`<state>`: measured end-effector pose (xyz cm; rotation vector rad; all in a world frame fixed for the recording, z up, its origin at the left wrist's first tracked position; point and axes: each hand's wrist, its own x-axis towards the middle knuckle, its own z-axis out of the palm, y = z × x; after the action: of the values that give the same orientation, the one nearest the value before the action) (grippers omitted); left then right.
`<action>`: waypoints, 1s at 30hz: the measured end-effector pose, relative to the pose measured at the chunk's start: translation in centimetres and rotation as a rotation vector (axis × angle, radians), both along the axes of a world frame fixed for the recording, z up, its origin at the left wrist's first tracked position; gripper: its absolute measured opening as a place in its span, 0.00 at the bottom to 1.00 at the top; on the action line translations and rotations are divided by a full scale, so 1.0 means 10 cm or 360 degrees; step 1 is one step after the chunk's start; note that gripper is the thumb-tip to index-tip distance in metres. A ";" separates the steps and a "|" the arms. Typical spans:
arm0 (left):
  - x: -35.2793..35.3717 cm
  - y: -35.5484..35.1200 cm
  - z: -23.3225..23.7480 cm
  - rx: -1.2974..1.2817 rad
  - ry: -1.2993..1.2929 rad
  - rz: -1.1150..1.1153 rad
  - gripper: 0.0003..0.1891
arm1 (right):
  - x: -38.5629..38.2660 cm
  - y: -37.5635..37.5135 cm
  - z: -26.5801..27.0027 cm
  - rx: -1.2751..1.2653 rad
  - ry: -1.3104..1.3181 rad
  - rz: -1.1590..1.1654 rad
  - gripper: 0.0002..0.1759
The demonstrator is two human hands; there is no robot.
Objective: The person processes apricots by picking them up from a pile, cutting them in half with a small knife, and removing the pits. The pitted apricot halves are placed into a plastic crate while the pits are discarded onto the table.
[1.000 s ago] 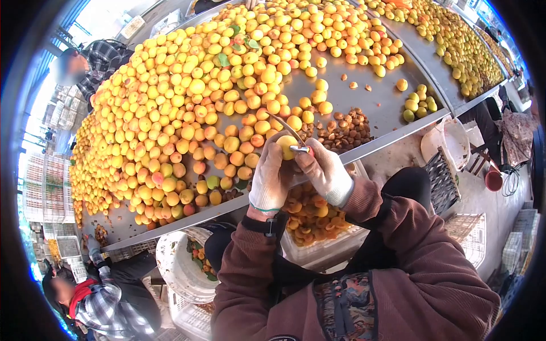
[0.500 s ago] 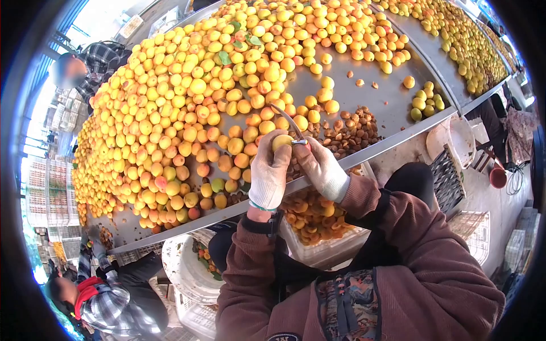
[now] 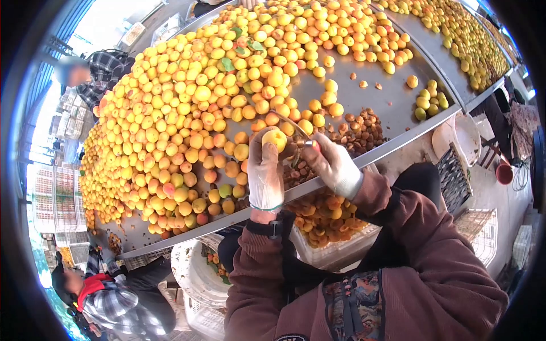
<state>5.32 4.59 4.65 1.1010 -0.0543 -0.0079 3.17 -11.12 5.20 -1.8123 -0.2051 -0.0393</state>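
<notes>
My left hand (image 3: 265, 177), in a white glove, grips a yellow apricot (image 3: 274, 140) above the table's front edge. In my gloved right hand (image 3: 338, 169) is a knife (image 3: 295, 125) with a thin curved blade pointing up and left. The blade lies just right of the apricot, apparently apart from it. Beneath and beyond my hands, brown apricot pits (image 3: 363, 132) are heaped on the metal table (image 3: 352, 96). A large spread of whole apricots (image 3: 187, 122) covers the table's left and far side.
Below the table edge, a crate (image 3: 318, 254) holds split apricots (image 3: 330, 219) between my knees. A white bucket (image 3: 190, 279) with fruit and leaves stands to its left. Greener apricots (image 3: 430, 101) lie at the table's right end. Other people (image 3: 116, 304) are at the left.
My hands have moved apart, the right one shifting right with the knife. The blade has come away from the apricot, which now shows more of its surface in my left hand.
</notes>
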 end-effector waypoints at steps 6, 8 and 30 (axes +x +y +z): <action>-0.08 -0.01 -0.02 -0.0218 -0.0023 -0.0248 0.29 | -0.12 0.15 -0.07 0.0276 0.0041 0.0139 0.16; -0.12 -0.04 0.04 -0.0255 -0.0013 -0.0206 0.30 | -0.13 0.14 -0.11 0.0226 0.0061 0.0171 0.17; -0.14 -0.08 0.03 -0.0139 0.0233 0.0131 0.19 | -0.16 0.21 -0.24 -0.0477 0.0017 0.0030 0.17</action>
<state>3.94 3.83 4.97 1.0122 0.1209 -0.0121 1.52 -8.99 2.82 -2.1080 -0.2293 0.0156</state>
